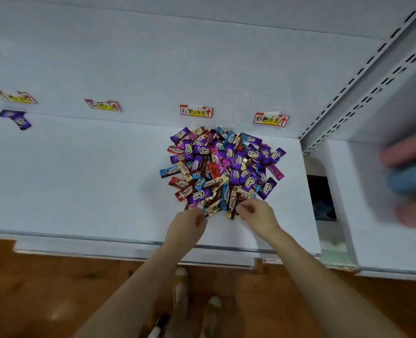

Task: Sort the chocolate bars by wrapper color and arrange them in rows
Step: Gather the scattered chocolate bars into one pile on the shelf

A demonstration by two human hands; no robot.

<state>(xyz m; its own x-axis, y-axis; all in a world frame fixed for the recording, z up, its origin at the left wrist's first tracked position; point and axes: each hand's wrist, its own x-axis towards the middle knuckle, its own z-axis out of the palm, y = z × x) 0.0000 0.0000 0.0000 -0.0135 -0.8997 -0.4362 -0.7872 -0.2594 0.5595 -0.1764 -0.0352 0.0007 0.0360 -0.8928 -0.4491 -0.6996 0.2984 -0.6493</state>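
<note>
Print on the pile and on two tags
Just past the hands (pixel 187 225) (pixel 258 213), wrappers (pixel 222 167) read "Choco"; farther back, left tag (pixel 196 111) "红色14元", right tag (pixel 271 119) "粉色6元".

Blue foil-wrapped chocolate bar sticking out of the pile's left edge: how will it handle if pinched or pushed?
The blue foil-wrapped chocolate bar looks small and flat: probably light, unlikely to roll. Its glossy wrapper may slide on the smooth white shelf. Its right end meets the mixed pile, so pushing could shift neighbours.
</note>
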